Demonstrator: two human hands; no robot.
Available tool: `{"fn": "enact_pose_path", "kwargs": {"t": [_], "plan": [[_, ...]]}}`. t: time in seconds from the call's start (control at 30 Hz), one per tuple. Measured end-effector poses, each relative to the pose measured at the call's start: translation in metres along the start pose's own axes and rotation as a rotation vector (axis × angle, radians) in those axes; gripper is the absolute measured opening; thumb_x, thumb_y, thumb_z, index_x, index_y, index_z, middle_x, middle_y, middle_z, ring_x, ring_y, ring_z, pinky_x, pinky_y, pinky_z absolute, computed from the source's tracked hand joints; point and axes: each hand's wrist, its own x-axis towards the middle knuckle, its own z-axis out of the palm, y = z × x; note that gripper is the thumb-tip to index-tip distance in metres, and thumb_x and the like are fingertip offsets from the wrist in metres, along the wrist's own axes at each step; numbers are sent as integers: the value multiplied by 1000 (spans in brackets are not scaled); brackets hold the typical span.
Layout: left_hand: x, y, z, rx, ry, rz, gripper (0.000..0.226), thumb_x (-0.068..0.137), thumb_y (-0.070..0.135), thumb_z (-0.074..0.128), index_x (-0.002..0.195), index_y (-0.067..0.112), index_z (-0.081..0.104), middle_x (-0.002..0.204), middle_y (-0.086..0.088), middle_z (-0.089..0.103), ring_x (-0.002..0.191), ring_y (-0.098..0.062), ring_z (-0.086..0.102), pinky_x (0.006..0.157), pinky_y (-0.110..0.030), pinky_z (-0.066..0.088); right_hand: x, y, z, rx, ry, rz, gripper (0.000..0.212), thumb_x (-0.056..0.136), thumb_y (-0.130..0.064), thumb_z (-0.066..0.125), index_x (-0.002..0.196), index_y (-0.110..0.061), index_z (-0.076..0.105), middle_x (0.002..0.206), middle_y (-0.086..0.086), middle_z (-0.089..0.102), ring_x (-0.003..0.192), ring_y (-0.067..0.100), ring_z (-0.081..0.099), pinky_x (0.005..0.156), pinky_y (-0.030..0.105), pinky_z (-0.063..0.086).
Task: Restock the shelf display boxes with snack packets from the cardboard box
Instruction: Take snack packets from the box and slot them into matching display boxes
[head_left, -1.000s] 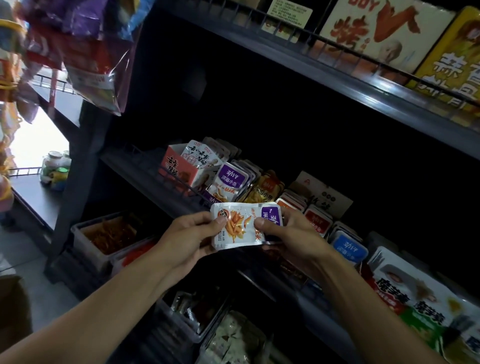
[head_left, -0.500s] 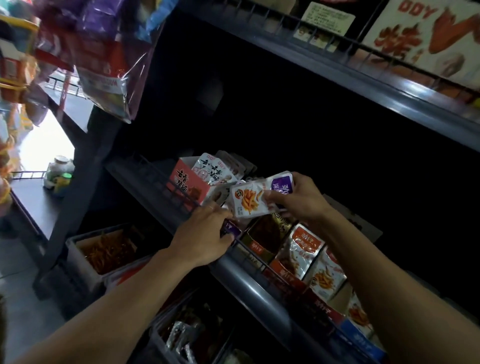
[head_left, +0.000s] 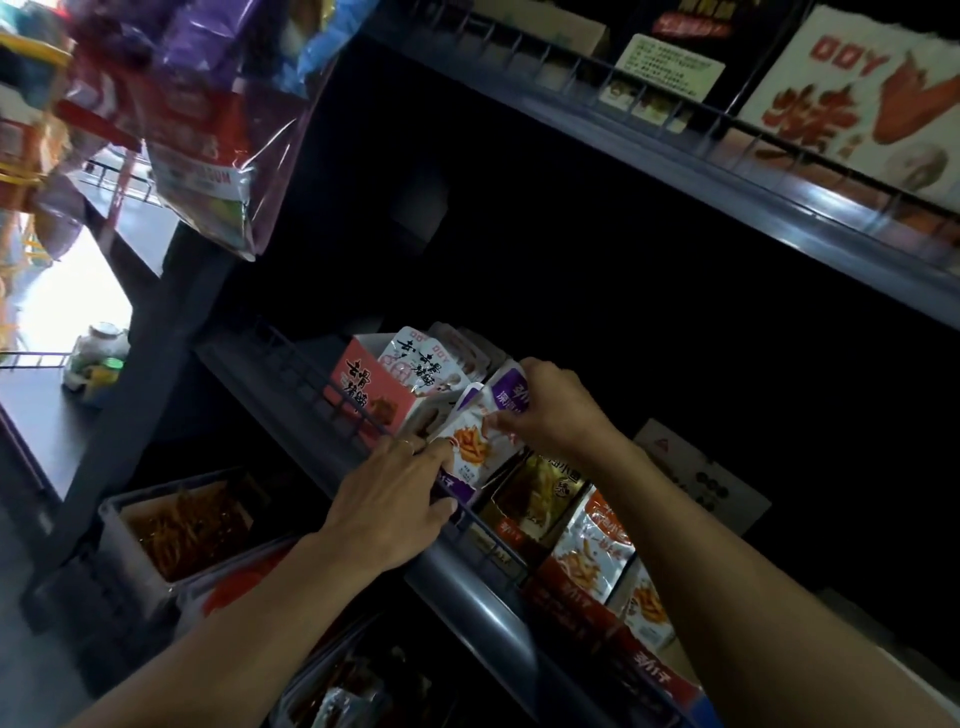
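A white-and-purple snack packet (head_left: 475, 449) with orange strips printed on it sits among the packets of the purple display box (head_left: 457, 488) on the middle shelf. My right hand (head_left: 545, 405) pinches the packet's upper edge from behind. My left hand (head_left: 395, 493) lies on the shelf's wire rail, and its fingertips touch the packet's lower left edge. A pink display box (head_left: 371, 397) with white packets stands just to the left. The cardboard box is out of view.
Display boxes of brown (head_left: 535, 499) and orange-white packets (head_left: 592, 545) continue to the right along the wire rail (head_left: 483, 525). A dark shelf (head_left: 727, 176) hangs overhead with a large white carton (head_left: 857, 104). Grey bins (head_left: 171, 525) sit lower left. Hanging bags (head_left: 208, 130) crowd the upper left.
The packet went from in front of the shelf up and into the purple display box. My left hand let go of it and dropped to the rail. My right hand stayed on it.
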Motion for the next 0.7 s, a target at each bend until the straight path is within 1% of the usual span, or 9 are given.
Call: {"fn": "enact_pose_path", "kwargs": {"t": [0.1, 0.23, 0.3, 0.4, 0.47, 0.53, 0.57, 0.63, 0.7], "plan": [[1, -1, 0, -22, 13, -13, 38, 92, 48, 60, 122, 31, 46, 135, 8, 47, 123, -13, 40, 85, -27, 45, 2, 2, -4, -8, -39, -12, 56, 89, -30, 68, 135, -13, 43, 127, 8, 54, 118, 25, 55, 95, 38, 52], [1, -2, 0, -73, 32, -19, 40, 90, 47, 62, 124, 31, 48, 139, 11, 45, 127, -12, 40, 94, -31, 47, 5, 9, -12, 25, -86, 9, 55, 88, -25, 68, 135, -12, 42, 128, 8, 54, 119, 25, 55, 97, 38, 51], [1, -3, 0, -93, 28, -19, 38, 91, 45, 62, 123, 31, 50, 139, 12, 46, 127, -12, 40, 95, -33, 48, 5, 3, -6, 3, -104, -12, 51, 88, -28, 69, 131, -13, 46, 121, 7, 56, 111, 22, 58, 93, 33, 52], [0, -5, -1, -90, 24, -21, 35, 92, 44, 61, 123, 31, 50, 138, 12, 46, 126, -11, 41, 93, -34, 49, 7, -4, 10, -86, -72, -69, 44, 90, -37, 66, 123, -13, 52, 109, 6, 57, 98, 22, 60, 85, 36, 53], [1, -6, 0, -93, 35, -21, 32, 93, 42, 61, 121, 31, 50, 135, 12, 47, 125, -11, 42, 91, -33, 49, 6, 2, 11, 17, -58, -59, 45, 92, -38, 63, 127, -13, 51, 114, 8, 57, 100, 22, 61, 86, 36, 54], [3, -5, 0, -95, 59, -13, 25, 96, 37, 57, 119, 30, 51, 132, 11, 48, 124, -10, 42, 87, -30, 48, 1, 14, 8, 207, -46, -30, 48, 93, -31, 62, 135, -12, 48, 123, 9, 58, 109, 21, 61, 88, 33, 55], [4, -5, 0, -98, 75, -8, 21, 98, 34, 55, 118, 29, 52, 131, 11, 49, 123, -10, 43, 84, -27, 47, -3, 19, 7, 252, -8, -22, 48, 93, -27, 63, 137, -12, 48, 126, 8, 58, 110, 19, 60, 86, 30, 55], [6, -4, 2, -105, 109, -4, 14, 100, 28, 51, 115, 28, 54, 126, 12, 50, 119, -8, 45, 79, -23, 43, -10, 28, 8, 281, 85, -10, 43, 92, -25, 65, 132, -14, 55, 123, 5, 61, 105, 14, 61, 81, 25, 54], [7, -4, 3, -120, 131, -2, 10, 101, 26, 50, 110, 28, 56, 120, 12, 52, 114, -8, 47, 78, -23, 44, -11, 28, 11, 328, 137, 15, 41, 91, -26, 66, 129, -15, 59, 120, 4, 64, 100, 14, 63, 80, 28, 55]]}}
